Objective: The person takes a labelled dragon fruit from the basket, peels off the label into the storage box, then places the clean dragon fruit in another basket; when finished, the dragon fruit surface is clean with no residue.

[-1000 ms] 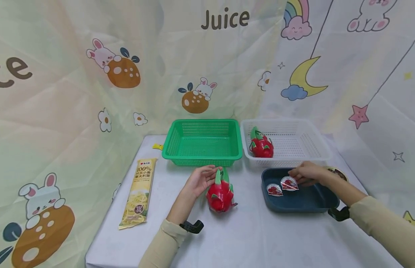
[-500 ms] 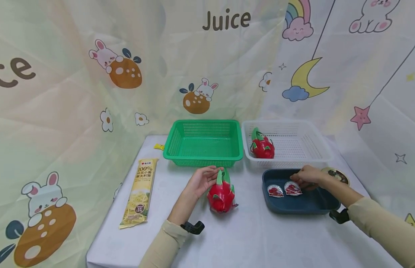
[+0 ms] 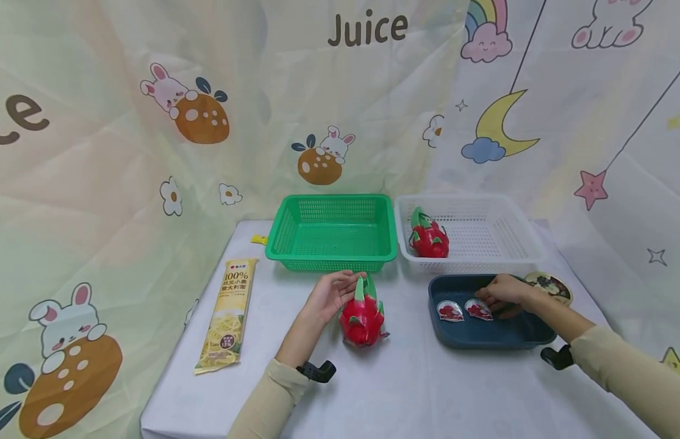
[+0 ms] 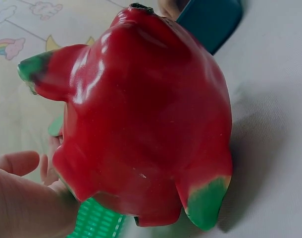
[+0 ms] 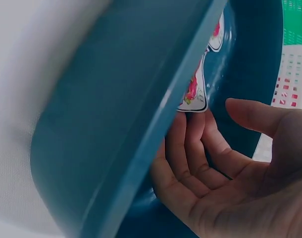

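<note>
In the head view my left hand (image 3: 330, 296) rests beside a red dragon fruit (image 3: 363, 320) with green leaf tips, its fingers loosely bent against the leaves. The left wrist view shows the dragon fruit (image 4: 146, 114) large, with the thumb side of the hand at lower left. My right hand (image 3: 505, 292) reaches into a dark blue tray (image 3: 493, 338). Two small stickers with red fruit pictures, a left one (image 3: 450, 311) and a right one (image 3: 479, 309), are in it. In the right wrist view the fingertips touch the nearer sticker (image 5: 194, 94); the thumb stands apart.
Behind are a green basket (image 3: 331, 265) and a white basket (image 3: 471, 265) holding another dragon fruit (image 3: 429, 241). A pasta packet (image 3: 227, 317) lies at left, near a small yellow item (image 3: 259, 239). A round patterned lid-like thing (image 3: 549, 288) sits behind the tray.
The sticker by my right fingertips has shifted slightly right and down within the tray, and the right hand has moved a little right. My left hand and the dragon fruit stay nearly still.
</note>
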Demonstrator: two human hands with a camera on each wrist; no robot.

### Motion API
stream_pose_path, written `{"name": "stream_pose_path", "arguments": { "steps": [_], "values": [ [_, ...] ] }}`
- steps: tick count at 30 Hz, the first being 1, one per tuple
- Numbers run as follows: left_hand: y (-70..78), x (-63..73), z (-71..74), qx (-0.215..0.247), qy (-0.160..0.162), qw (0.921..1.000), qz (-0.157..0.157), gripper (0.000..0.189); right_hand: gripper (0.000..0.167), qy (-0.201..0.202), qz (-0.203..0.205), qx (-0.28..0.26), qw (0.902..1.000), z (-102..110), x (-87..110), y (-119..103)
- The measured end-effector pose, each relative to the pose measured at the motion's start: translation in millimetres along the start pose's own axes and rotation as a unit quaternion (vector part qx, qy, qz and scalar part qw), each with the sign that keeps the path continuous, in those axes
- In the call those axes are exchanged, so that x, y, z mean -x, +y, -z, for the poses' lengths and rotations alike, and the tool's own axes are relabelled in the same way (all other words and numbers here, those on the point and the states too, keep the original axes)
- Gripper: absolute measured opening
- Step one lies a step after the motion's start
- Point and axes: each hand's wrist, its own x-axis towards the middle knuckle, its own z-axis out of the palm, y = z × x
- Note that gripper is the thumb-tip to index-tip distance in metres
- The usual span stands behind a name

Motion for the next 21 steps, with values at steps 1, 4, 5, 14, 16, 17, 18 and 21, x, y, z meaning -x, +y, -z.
{"name": "stream_pose_path", "arguments": {
  "steps": [1, 4, 5, 14, 16, 17, 18, 21],
  "values": [
    [0.1, 0.2, 0.2, 0.0, 0.002, 1.0, 0.0, 0.046, 0.034, 0.0, 0.002, 0.001, 1.0, 0, 0.1, 0],
    [0.4, 0.7, 0.5, 0.005, 0.005, 1.0, 0.001, 0.044, 0.032, 0.007, 0.013, 0.005, 0.9999, -2, 1.0, -1],
    [0.4, 0.7, 0.6, 0.005, 0.005, 1.0, 0.001, 0.042, 0.031, 0.01, 0.021, 0.011, 0.9997, -3, 1.5, -1],
    [1.4, 0.1, 0.6, 0.014, 0.006, 0.9999, 0.004, 0.039, 0.027, 0.077, 0.089, 0.122, 0.9854, -3, 6.9, -3],
    [1.3, 0.2, 0.8, 0.013, 0.004, 0.9999, 0.005, 0.042, 0.028, 0.084, 0.094, 0.132, 0.9831, -4, 8.3, -5],
    [1.2, 0.1, 0.9, 0.012, 0.003, 0.9999, 0.005, 0.042, 0.028, 0.088, 0.096, 0.134, 0.9824, -4, 9.6, -6],
    [1.2, 0.0, 0.9, 0.012, 0.002, 0.9999, 0.006, 0.042, 0.028, 0.091, 0.097, 0.134, 0.982, -5, 10.7, -7],
    [1.1, -0.8, 0.4, 0.012, 0.0, 0.9999, 0.006, 0.04, 0.029, 0.1, 0.106, 0.135, 0.9801, -6, 13.5, -9]
  ]
}}
